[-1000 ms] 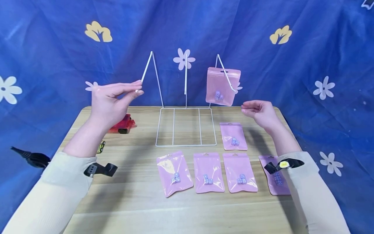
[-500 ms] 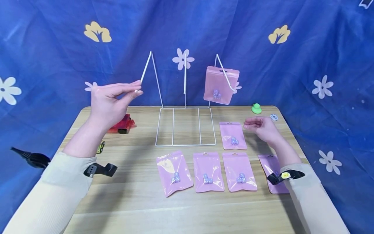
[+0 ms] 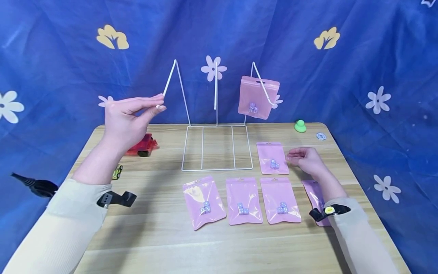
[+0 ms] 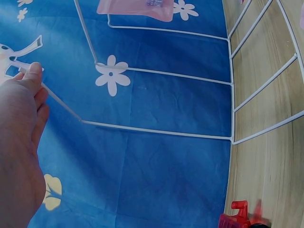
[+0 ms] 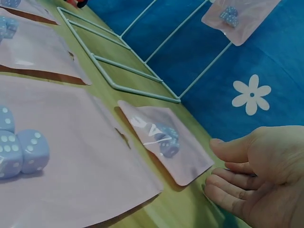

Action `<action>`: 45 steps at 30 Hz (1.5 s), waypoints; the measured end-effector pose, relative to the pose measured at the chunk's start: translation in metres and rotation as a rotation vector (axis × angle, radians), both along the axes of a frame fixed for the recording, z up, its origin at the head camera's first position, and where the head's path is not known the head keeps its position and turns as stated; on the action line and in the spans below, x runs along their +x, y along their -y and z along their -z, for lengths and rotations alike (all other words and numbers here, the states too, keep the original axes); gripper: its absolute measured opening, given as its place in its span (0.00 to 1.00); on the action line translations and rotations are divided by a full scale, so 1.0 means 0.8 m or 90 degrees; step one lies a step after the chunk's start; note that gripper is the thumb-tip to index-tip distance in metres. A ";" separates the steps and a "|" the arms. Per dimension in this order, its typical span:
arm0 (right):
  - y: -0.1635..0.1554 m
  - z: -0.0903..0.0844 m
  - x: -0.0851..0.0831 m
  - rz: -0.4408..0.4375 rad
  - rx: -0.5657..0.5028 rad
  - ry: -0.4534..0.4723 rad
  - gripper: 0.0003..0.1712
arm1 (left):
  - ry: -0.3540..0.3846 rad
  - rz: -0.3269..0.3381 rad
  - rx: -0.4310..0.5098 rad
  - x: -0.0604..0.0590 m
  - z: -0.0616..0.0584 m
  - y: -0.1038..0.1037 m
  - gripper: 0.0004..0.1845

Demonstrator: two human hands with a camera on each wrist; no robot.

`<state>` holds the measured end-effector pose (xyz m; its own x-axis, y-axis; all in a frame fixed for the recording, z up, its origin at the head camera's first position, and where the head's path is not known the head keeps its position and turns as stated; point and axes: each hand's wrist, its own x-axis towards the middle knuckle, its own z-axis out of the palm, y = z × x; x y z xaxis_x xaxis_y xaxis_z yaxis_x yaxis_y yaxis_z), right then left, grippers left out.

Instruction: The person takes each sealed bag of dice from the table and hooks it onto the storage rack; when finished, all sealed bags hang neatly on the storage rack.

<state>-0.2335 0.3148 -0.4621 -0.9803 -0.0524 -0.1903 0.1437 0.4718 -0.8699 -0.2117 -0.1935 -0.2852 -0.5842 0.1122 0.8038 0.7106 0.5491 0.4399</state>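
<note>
My left hand (image 3: 128,118) pinches the tip of the left prong of a white wire display rack (image 3: 216,169). From the rack's right prong hangs a pink zip bag (image 3: 249,93) of dice. My right hand (image 3: 308,161) is low over the table, thumb and fingers loosely bent, holding nothing. Its fingertips are right at the right edge of a second pink bag of dice (image 3: 268,152), which lies flat beside the rack's base. In the right wrist view, the fingertips (image 5: 217,142) show beside that bag's corner.
A row of more pink dice bags (image 3: 243,190) lies across the table's middle, the rightmost partly behind my right wrist. A red toy car (image 3: 145,144) and a green toy car (image 3: 117,172) are at left. A green rubber duck (image 3: 300,126) and a poker chip (image 3: 321,136) sit back right.
My right hand has come down from beside the hanging bag to the bag lying by the rack, uncovering the duck and chip. The hanging bag has swung slightly. My left hand keeps its pinch.
</note>
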 end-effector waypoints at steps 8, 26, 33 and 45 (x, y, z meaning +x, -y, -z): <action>0.009 0.007 -0.002 0.035 0.016 0.039 0.31 | -0.027 0.007 -0.016 0.008 -0.006 -0.004 0.12; 0.015 0.006 -0.014 0.059 -0.060 0.121 0.28 | -0.029 0.016 -0.019 0.002 -0.006 -0.004 0.12; 0.019 -0.002 -0.012 0.032 -0.088 0.111 0.25 | -0.037 0.019 -0.018 0.007 -0.005 -0.006 0.13; 0.025 -0.008 -0.004 0.033 -0.093 0.044 0.18 | -0.019 0.005 -0.015 0.005 -0.003 -0.003 0.13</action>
<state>-0.2365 0.2950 -0.4555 -0.9673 -0.0344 -0.2513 0.2263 0.3308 -0.9162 -0.2076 -0.1915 -0.2829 -0.5593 0.1354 0.8179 0.7272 0.5539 0.4055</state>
